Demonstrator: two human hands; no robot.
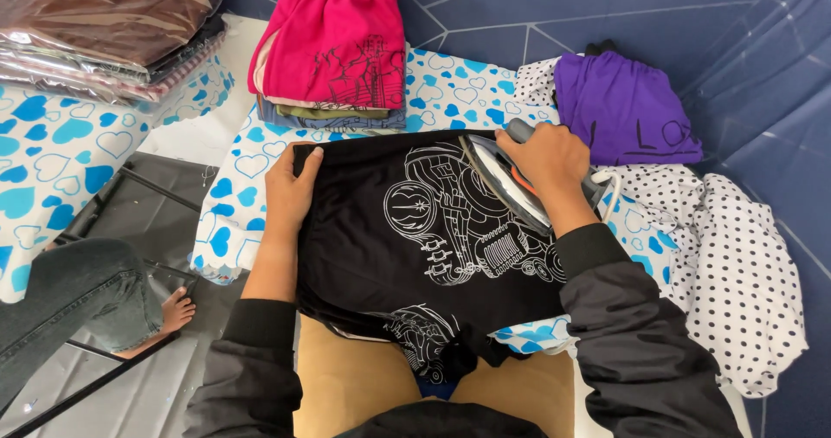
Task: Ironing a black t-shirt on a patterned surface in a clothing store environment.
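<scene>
Head view shows us our right hand (550, 163) closed round the clothes iron (511, 183) on the black printed garment (415, 239) spread on the bench (238, 204), our left hand (293, 187) pinning it flat, where lingering could, we judge, scorch the print.

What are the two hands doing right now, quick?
Left hand: open, flat on the black printed garment, pressing its edge down.
Right hand: closed around the handle of the iron, which rests on the garment.
</scene>
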